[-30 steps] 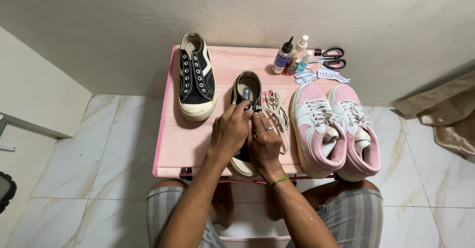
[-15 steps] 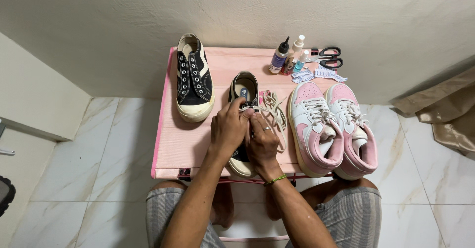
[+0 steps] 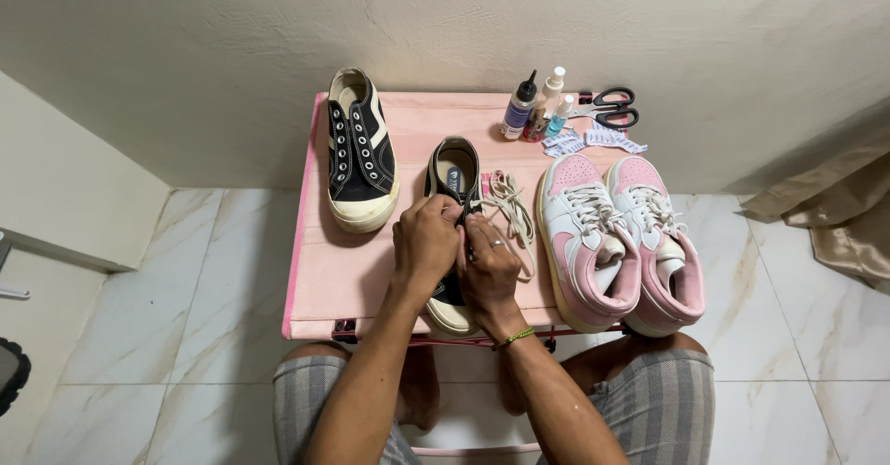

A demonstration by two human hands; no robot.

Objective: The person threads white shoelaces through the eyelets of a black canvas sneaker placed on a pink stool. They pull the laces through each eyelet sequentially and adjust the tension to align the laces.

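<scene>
Here both hands, left hand (image 3: 425, 241) and right hand (image 3: 489, 268), pinch fingers closed on the black sneaker (image 3: 453, 174)

Single head view looks steeply down, fairly near, over pink table (image 3: 362, 270).

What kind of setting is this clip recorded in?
Probably a room at home, not a workshop: a small pink table stands on a marble-tiled floor against a plain wall, with a curtain at the right.

Pink table (image 3: 371, 270) with sneakers (image 3: 360, 154), bottles (image 3: 533, 108), scissors (image 3: 607, 108)
</scene>
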